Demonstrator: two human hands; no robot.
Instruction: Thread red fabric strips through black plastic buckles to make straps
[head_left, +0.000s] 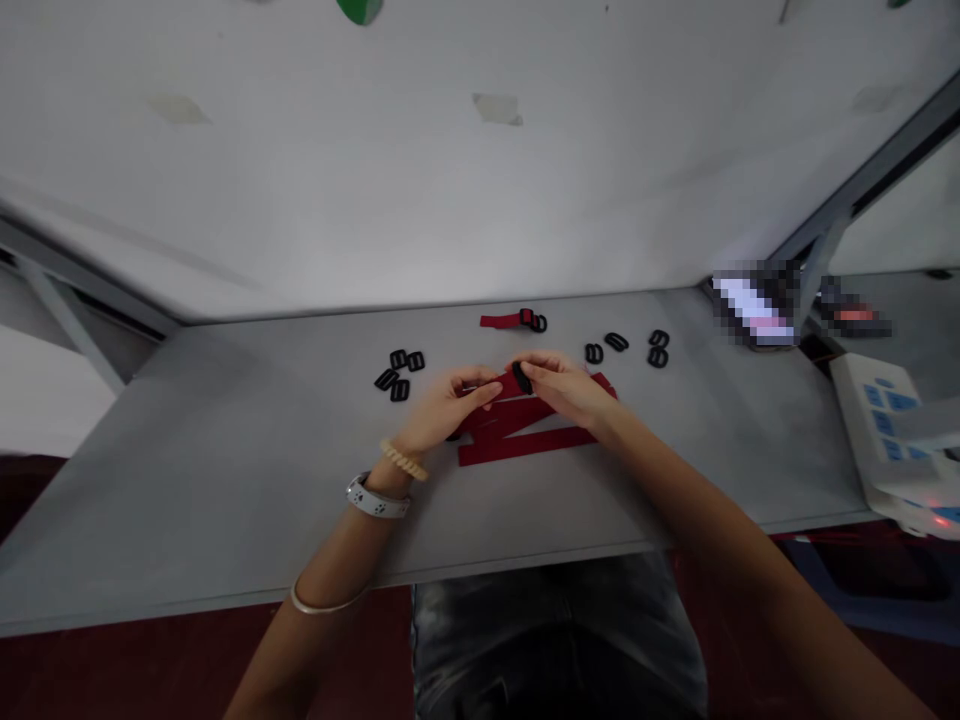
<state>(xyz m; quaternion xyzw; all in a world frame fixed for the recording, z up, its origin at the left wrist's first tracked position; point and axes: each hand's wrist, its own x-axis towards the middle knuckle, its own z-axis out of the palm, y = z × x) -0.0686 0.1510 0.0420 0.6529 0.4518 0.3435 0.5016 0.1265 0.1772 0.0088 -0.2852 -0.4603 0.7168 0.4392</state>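
Note:
Between thumb and fingers, my left hand (457,400) pinches the end of a red webbing strap (510,383). My right hand (561,385) is closed on a black plastic ring (522,378), which sits at the strap's end; whether the strap runs through it I cannot tell. Several loose red straps (525,443) lie on the table under both hands. Beyond the hands lies a short red strap with a black buckle and ring (517,320).
Several black slide buckles (400,375) lie left of my hands. Black D-rings (658,350) and another black ring (616,342) lie to the right on the grey table (247,480). A phone-like device (754,308) and a white machine with blue buttons (885,420) stand far right.

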